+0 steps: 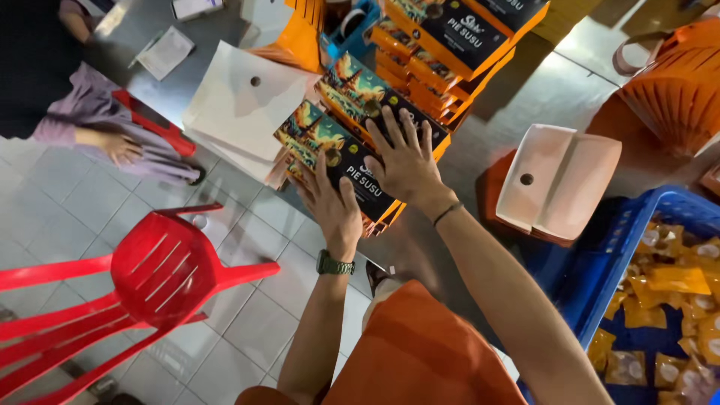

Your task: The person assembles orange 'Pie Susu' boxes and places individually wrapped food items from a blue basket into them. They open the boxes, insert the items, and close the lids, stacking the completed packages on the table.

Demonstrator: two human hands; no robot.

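Both hands were laid flat and open on stacked black-and-orange boxes [352,161]. The left hand [332,204] was pressed on the nearer stack's top box, the right hand [405,159] spread just beyond it. The boxes' long axis was seen running diagonally away, up-left of both wrists.

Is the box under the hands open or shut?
Shut. The black box has its printed lid lying flat and flush, with the left hand and right hand pressed flat on top.
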